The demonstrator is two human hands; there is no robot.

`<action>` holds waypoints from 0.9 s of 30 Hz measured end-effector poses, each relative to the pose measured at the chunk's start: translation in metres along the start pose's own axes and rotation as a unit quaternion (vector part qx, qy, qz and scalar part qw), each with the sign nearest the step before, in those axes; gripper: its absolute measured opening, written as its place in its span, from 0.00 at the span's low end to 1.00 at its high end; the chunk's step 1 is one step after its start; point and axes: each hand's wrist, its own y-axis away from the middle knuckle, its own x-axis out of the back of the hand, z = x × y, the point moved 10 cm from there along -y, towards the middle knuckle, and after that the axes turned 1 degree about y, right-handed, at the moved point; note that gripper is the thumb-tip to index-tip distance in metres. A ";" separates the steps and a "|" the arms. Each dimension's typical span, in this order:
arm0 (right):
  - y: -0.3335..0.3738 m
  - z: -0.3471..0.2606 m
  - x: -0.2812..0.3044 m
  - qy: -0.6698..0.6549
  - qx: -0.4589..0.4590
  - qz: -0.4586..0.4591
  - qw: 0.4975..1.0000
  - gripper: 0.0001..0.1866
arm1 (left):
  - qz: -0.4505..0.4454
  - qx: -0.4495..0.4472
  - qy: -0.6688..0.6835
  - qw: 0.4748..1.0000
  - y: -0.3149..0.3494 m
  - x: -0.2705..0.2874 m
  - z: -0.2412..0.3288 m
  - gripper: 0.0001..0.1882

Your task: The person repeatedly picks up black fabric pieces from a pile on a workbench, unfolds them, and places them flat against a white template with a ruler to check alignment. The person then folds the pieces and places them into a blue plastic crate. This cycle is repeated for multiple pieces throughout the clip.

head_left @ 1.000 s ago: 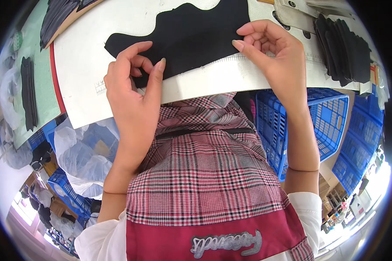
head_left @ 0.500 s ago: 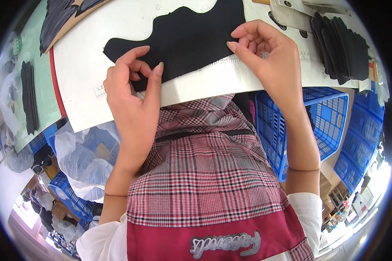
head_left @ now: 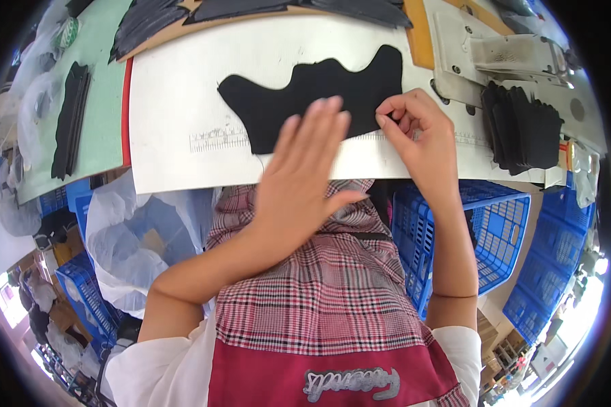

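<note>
White tabletop [head_left: 163, 129] spread widest, a printed scale [head_left: 217, 140] running along it near the front edge. More of that surface, toward the far edge, had come into view than half a second before. Black fabric piece [head_left: 332, 85] lay on the middle of the tabletop, its lower side over the scale and clear of the front edge; its whole upper outline could now be seen. Left hand [head_left: 295, 186] had changed most: its thumb and finger no longer curled at the piece's left part, and the palm now faced down, fingers straight and grip spread open, over the lower middle of the cloth. That looked like a smoothing stroke, so the piece was probably still being laid flat. Right hand [head_left: 424, 146] remained at the piece's right end, thumb and forefinger nearly together; whether they were clamped on the cloth could not be told.

As for looks, the piece was matt, dark and mostly flat, broad below with a wavy upper side. Two rounded tips rose at its ends, the right one higher, with a shallow bump between. Smallest of all, a loose thread [head_left: 261, 161] trailed from its lower left corner.
</note>
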 end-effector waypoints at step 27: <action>0.040 0.022 0.189 0.386 -0.036 0.235 0.891 0.22 | 0.039 -0.159 0.033 0.986 0.022 0.036 0.023 0.27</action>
